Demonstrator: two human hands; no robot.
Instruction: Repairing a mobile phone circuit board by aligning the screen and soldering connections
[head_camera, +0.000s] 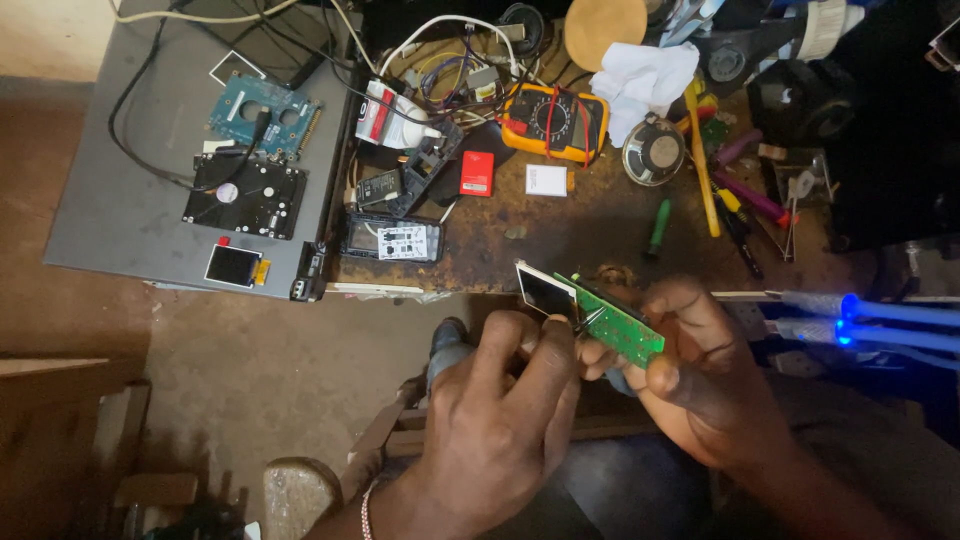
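Nearest the camera, the right hand (700, 375) pinches a green circuit board (615, 325) by its long edges above the lap, while the left hand (500, 400) has fingertips pressed together at the small display panel (545, 290) on the board's end. Beyond lies the worktable's near edge (480, 285). Farther back, the crowded surface carries an orange multimeter (553, 120), a loose speaker (653, 152) and a hard drive (245, 195) on a grey panel (110, 215).

The bare brown patch of the workbench (560, 245) just ahead of the hands lies open. Beyond it, a multimeter (553, 121), speaker (653, 150), screwdrivers (745, 195) and tangled cables (440, 60) crowd the way.
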